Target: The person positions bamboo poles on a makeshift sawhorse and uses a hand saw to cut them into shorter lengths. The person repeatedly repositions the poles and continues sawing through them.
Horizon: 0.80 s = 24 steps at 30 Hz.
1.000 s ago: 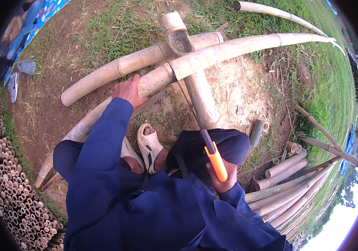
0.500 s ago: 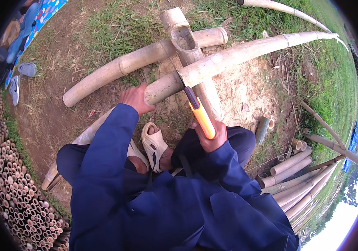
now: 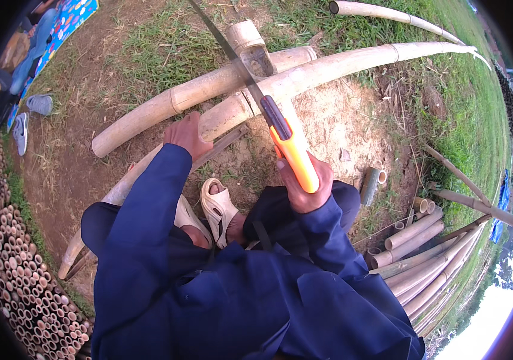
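Note:
My right hand is closed around the orange handle of a handsaw. Its dark blade slants up and to the left, above a long pale bamboo pole. A narrow cut crosses the pole a short way from its near end, and the blade is out of that cut. At the near end, my left hand is closed on the pole, its fingertips partly hidden. The pole lies across a notched bamboo post. A shorter bamboo length lies behind, touching the post.
Another bamboo piece lies by my left leg. Cut bamboo lengths lie at the right, beside a short greenish tube. Stacked bamboo tubes fill the lower left. Grey shoes and a person's legs are at the upper left.
The saw has come up out of the cut, its blade now raised over the pole. The pole's near end has shifted slightly up and left, with my left hand still on it.

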Each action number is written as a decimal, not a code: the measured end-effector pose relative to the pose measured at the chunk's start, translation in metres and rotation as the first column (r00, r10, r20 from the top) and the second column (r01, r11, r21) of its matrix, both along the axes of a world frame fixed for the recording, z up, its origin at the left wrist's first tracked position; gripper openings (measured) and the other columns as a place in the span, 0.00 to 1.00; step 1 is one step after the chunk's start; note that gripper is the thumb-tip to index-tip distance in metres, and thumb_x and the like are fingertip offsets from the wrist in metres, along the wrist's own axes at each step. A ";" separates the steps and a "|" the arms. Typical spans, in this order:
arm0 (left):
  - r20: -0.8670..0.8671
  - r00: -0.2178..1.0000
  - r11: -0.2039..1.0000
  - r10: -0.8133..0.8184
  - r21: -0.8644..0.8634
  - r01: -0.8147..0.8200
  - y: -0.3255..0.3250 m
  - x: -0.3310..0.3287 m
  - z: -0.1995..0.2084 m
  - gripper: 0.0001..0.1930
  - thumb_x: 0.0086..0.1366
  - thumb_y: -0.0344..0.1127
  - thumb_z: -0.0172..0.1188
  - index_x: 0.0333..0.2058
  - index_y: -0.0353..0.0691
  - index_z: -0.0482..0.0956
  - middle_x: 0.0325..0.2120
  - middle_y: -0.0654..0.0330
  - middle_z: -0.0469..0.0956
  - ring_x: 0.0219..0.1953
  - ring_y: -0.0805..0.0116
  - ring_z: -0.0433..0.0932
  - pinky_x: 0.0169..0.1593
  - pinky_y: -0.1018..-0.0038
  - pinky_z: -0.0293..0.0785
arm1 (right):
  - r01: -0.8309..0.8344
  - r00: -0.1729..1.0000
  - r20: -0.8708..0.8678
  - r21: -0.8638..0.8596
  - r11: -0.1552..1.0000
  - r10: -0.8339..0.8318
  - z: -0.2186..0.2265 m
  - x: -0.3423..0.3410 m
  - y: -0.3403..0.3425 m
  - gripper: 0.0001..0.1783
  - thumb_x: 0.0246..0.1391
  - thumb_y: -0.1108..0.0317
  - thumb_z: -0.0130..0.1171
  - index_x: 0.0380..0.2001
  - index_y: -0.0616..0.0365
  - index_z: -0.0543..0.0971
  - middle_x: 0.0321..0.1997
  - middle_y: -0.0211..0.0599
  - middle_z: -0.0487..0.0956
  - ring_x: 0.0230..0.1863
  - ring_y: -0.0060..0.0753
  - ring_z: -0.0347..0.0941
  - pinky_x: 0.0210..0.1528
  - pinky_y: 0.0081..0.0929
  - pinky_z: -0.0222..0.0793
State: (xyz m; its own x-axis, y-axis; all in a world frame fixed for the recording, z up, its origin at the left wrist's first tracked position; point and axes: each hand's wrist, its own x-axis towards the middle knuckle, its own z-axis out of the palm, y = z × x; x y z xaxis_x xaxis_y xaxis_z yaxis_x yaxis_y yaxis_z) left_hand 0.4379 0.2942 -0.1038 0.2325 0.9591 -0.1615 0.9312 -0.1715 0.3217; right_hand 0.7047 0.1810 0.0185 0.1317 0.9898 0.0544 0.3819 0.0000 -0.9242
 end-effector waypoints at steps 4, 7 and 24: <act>-0.027 1.000 0.998 -0.003 -0.061 0.001 0.000 -0.003 -0.008 0.35 0.46 0.46 0.76 0.52 0.40 0.74 0.43 0.46 0.84 0.47 0.42 0.83 0.50 0.51 0.78 | -0.064 0.997 0.035 0.050 0.997 0.063 0.033 0.023 -0.007 0.10 0.56 0.74 0.68 0.41 0.64 0.84 0.22 0.35 0.81 0.22 0.29 0.78 0.29 0.28 0.72; -0.034 0.999 0.996 -0.002 -0.086 -0.001 0.000 -0.001 -0.006 0.36 0.46 0.46 0.77 0.53 0.40 0.74 0.45 0.45 0.84 0.49 0.43 0.83 0.52 0.50 0.77 | -0.084 0.995 0.060 0.029 0.996 0.083 0.023 0.038 -0.028 0.10 0.57 0.74 0.68 0.42 0.65 0.84 0.23 0.35 0.81 0.22 0.28 0.77 0.29 0.27 0.72; -0.031 0.999 0.951 -0.045 -0.308 0.033 0.033 -0.005 0.001 0.54 0.39 0.61 0.78 0.62 0.36 0.72 0.51 0.41 0.82 0.55 0.43 0.81 0.61 0.52 0.75 | -0.054 0.998 -0.041 -0.113 0.992 0.050 -0.004 0.043 -0.099 0.12 0.58 0.73 0.67 0.45 0.65 0.84 0.23 0.38 0.80 0.22 0.33 0.76 0.31 0.29 0.72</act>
